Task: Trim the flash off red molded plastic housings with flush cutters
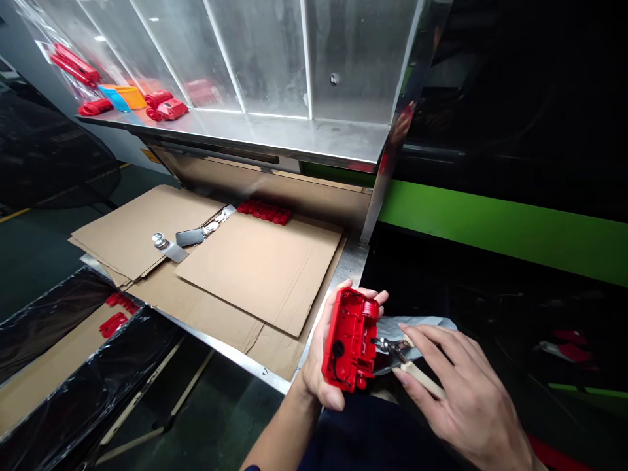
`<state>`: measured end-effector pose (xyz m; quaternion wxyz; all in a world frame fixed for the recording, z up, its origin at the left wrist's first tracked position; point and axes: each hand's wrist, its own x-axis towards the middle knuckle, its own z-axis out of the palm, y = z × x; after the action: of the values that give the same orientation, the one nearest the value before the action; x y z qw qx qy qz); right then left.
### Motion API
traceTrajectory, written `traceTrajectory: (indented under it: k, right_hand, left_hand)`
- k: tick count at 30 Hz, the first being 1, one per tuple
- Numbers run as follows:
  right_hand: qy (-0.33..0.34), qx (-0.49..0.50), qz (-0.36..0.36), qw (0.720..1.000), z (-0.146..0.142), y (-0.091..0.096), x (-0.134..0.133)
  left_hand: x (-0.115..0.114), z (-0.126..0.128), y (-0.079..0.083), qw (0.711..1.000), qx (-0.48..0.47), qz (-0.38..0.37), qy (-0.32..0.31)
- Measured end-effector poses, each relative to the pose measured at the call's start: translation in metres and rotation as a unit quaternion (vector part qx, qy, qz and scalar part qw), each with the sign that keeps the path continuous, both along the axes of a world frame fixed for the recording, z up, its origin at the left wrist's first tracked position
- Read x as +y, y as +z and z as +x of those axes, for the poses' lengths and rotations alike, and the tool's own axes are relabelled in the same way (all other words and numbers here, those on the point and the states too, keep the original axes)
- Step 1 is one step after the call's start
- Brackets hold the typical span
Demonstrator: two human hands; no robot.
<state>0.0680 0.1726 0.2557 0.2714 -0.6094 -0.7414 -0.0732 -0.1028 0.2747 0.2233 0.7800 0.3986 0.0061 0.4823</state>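
Observation:
My left hand (321,356) grips a red plastic housing (349,337) from below and behind, with its hollow, ribbed inside turned up toward me. A round black spot shows in its lower part. In my right hand (471,386) is a pair of cutting pliers (409,366) with cream handles. Their metal jaws are at the right edge of the red housing; whether they bite on the plastic I cannot tell. Behind the pliers lies a sheet of pale plastic film (439,322), partly covered by my right hand.
Cardboard sheets (265,275) cover the metal table, with a row of red parts (265,212), a dark phone (190,237) and a small metal object (159,240) on it. A steel shelf (275,134) above carries more red parts (167,106). A black-lined box (122,373) stands lower left.

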Motion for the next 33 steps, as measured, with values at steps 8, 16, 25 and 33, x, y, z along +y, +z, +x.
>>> traceTrajectory:
  k: [8,16,25,33]
  right_hand:
    - [0.034,0.009,0.000,0.999,0.010,-0.002,0.003]
    - [0.041,0.012,0.005,0.999,0.011,-0.001,0.005]
    - [0.035,-0.026,0.026,0.999,0.013,0.002,0.007]
    - [0.023,-0.044,0.011,0.999,0.011,0.000,0.005]
  left_hand:
    - [0.000,0.001,-0.002,1.000,0.007,-0.015,-0.006]
    - [0.003,0.004,-0.003,1.000,-0.020,0.013,-0.009]
    - [0.003,0.006,-0.007,1.000,-0.013,0.022,0.003]
    - [0.003,0.008,-0.009,0.999,0.028,0.019,0.027]
